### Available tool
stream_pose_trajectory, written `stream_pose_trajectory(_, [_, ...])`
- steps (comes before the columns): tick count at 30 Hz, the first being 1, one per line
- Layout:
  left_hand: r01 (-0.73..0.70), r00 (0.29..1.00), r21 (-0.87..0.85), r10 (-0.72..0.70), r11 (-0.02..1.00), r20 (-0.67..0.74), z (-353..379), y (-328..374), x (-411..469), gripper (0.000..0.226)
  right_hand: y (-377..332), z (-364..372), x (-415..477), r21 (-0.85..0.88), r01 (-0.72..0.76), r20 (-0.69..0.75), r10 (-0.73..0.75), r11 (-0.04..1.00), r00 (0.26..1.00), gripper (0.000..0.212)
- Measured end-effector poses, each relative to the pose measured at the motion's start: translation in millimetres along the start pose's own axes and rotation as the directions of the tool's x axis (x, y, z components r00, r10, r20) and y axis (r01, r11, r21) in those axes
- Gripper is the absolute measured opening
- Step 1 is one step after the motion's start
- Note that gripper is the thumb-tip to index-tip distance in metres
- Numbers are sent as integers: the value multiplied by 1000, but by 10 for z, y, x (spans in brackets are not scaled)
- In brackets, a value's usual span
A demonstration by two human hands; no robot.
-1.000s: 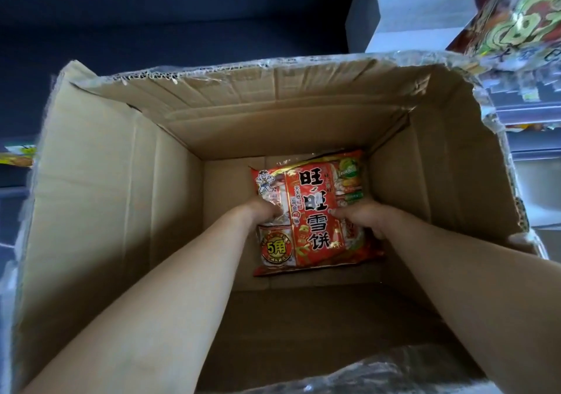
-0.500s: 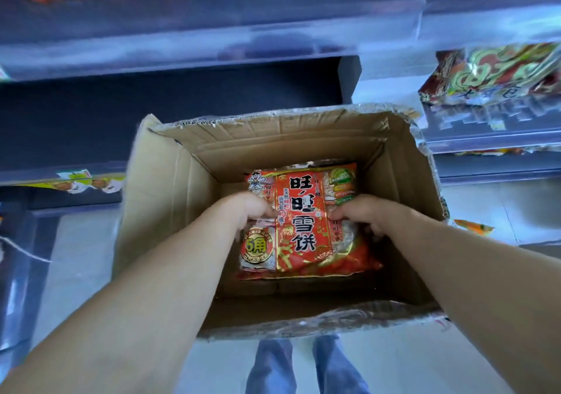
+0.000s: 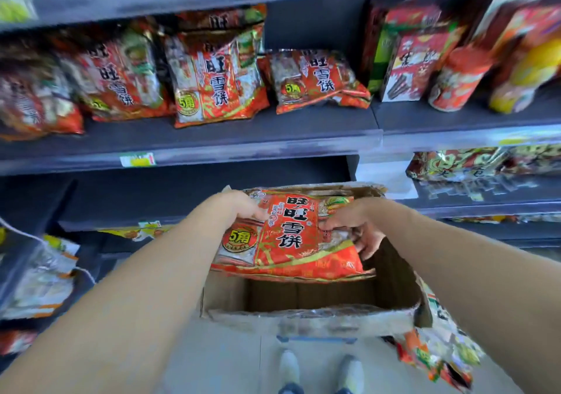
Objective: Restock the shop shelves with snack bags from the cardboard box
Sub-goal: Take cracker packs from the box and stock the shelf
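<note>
Far to the left of the left hand and lower than it, pale crumpled bags (image 3: 39, 275) lie on a low shelf, blurred. Above that hand and to its left, a row of red bags (image 3: 121, 80) stands on the dark shelf (image 3: 212, 140), the leftmost ones smeared by blur. A yellow and white price label (image 3: 138, 159) sits on that shelf's front edge. Straight above the hands, an upright bag (image 3: 218, 68) of the same kind stands on the shelf, and a slumped bag (image 3: 315, 77) lies just beside it on the right.

The left hand (image 3: 239, 208) grips the upper left corner of the snack bag (image 3: 291, 235), fingers curled onto its printed front. The snack bag is red with large dark characters and a round yellow badge. It is held face up between the two hands, above the open cardboard box (image 3: 312, 317), with its far end over the box's far rim. The right hand (image 3: 355, 226) holds the snack bag's right edge, thumb on the front and fingers spread beneath. The hands are apart, one on each side. Below them, past the box's near rim, two pale shoes (image 3: 288, 369) stand on the grey floor.

Above and to the right of the right hand, red cartons (image 3: 416, 62) and a red can (image 3: 458, 80) stand on the shelf. Further right, near hand height, patterned bags (image 3: 455, 166) lie on a lower shelf. Below the right forearm, loose bags (image 3: 437, 351) sit just beside the box.
</note>
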State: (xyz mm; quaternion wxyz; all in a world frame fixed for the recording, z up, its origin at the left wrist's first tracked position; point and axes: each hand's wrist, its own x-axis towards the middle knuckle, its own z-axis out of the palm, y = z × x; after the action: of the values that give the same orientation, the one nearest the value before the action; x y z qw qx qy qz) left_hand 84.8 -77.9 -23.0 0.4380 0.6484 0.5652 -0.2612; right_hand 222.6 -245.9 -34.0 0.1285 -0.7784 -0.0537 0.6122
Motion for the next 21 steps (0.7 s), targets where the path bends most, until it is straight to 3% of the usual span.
stream_pose_trajectory(4, [-24,1000,-80,24,996,-2,-239,79,-301,50,-183,-135,-411,-57,72,-38,-74,996,997,53])
stream_pose_trajectory(10, [-208,974,-171,188,963,-129,-460,431,-829,36,-381,-536,-884,-105,237,-156,-252,966,955,59])
stream_pose_trajectory(17, [-436,885,-296,346,850,-311,-515,959,-911,39,-468,-1040,-1046,-22,432,-384,-406,902,829,48])
stream_pose_trajectory(21, [-543,829,-366,416,756,-373,-537,1232,-713,33,-636,-1268,-968,-6,528,-512,-456,849,728,29])
